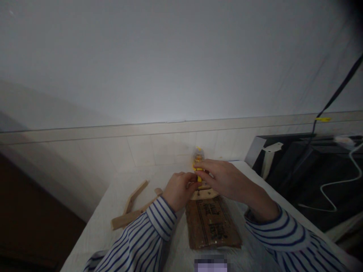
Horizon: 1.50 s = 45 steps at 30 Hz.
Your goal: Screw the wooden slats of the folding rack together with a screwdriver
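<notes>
My left hand (179, 189) and my right hand (224, 177) meet over a small yellow tool (199, 170) with a clear top, held upright above a light wooden piece (202, 194). Both hands have their fingers curled around or pinched on the yellow tool. A brown printed packet (211, 223) lies flat on the white table (96, 226) just below the hands. Both sleeves are white with blue stripes.
Joined wooden slats (133, 209) lie on the table to the left of my left hand. A dark surface (312, 173) with a white cable (334, 185) and a black cable stands to the right. A tiled wall rises behind the table.
</notes>
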Available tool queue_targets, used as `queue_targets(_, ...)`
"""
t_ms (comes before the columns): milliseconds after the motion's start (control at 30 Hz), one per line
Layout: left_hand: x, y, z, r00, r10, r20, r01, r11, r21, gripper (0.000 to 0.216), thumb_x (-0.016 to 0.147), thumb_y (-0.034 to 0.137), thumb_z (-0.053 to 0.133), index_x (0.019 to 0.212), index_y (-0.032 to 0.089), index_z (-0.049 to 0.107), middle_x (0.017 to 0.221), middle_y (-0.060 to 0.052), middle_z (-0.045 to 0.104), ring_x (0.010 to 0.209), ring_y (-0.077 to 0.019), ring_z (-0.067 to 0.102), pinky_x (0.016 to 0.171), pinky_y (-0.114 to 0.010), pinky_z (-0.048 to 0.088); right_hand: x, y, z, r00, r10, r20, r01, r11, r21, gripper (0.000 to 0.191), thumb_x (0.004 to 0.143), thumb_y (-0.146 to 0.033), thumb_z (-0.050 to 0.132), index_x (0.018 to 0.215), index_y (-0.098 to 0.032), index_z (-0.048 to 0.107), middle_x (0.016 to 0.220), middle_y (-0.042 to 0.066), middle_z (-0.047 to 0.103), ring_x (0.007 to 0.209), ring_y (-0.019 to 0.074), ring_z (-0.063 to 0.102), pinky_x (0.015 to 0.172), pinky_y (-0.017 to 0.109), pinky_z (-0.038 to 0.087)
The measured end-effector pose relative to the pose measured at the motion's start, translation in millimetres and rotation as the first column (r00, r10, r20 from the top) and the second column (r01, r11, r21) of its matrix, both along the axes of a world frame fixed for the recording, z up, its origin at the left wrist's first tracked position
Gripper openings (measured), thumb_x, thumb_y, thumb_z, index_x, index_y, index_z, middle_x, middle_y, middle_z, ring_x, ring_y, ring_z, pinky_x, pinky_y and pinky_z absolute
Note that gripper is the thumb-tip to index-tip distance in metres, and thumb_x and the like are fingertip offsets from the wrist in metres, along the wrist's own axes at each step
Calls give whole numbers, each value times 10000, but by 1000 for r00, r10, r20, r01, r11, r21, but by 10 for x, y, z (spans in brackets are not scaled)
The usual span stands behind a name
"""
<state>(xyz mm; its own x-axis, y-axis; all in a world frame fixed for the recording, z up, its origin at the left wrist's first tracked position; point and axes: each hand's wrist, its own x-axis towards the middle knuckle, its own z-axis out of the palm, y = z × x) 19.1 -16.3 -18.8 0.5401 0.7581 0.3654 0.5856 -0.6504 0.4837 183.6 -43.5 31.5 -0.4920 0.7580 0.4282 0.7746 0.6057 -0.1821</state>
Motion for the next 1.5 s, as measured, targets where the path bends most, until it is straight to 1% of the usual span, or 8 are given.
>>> queue_targets(367,4,-14,17,1000,27,-7,-27,999,35,155,809,309,571,850,179,644,758,-11,670,676,-165,593,628,-264,425,-4,13,-20,1000,-2,11,2,1000,18,218,894,-260,424,973,-169,606,906,61,653,822,183,595,711,304,440)
queue_targets(567,-11,1,37,1000,-7,5,7,1000,-12,145,804,299,576,853,182,645,770,-10,675,674,-159,595,613,-253,427,5,7,-12,1000,5,2,-5,1000,12,238,895,-266,427,1021,-165,602,956,73,656,872,194,597,741,316,450)
queue_targets(700,-32,21,28,1000,-22,14,22,999,-45,167,807,296,572,913,185,637,819,-19,684,727,-171,607,658,-269,448,14,-8,-5,1000,-6,-18,6,1000,0,265,886,-273,445,1061,-150,602,1029,96,653,937,213,594,792,341,452)
queue_targets(867,-137,46,59,1000,3,23,-2,997,-74,337,753,342,629,1054,194,595,952,-44,669,863,-194,599,779,-316,453,9,-42,49,1000,12,0,-12,999,-38,255,884,-244,436,1047,-163,614,1020,84,662,900,204,609,772,332,460)
queue_targets(1033,-298,64,152,994,41,-98,-57,984,-171,355,701,388,655,973,166,597,890,-44,651,771,-174,585,690,-286,459,20,-56,72,1000,-1,16,2,999,-39,258,878,-233,431,1048,-170,614,1041,81,660,927,212,608,792,334,455)
queue_targets(1133,-345,75,151,971,0,-239,-62,966,-251,451,638,436,691,975,158,578,873,-46,640,736,-180,578,644,-283,454,33,-53,65,1000,9,16,-8,999,-34,265,883,-241,423,1055,-173,613,1052,79,658,936,208,606,802,326,452)
queue_targets(1233,-339,81,101,945,-50,-323,-60,944,-324,424,636,426,691,951,166,575,852,-37,651,725,-184,590,622,-276,443,39,-50,61,1000,9,10,-9,999,-35,269,886,-245,420,1060,-170,612,1068,83,654,957,208,600,823,331,447)
queue_targets(1500,-281,111,-9,956,-53,-289,-57,931,-359,359,690,304,648,1008,178,538,928,-37,671,730,-167,622,628,-261,441,44,-33,51,1000,11,-6,-11,1000,-18,270,879,-226,436,1074,-158,609,1039,85,661,922,203,611,799,339,466)
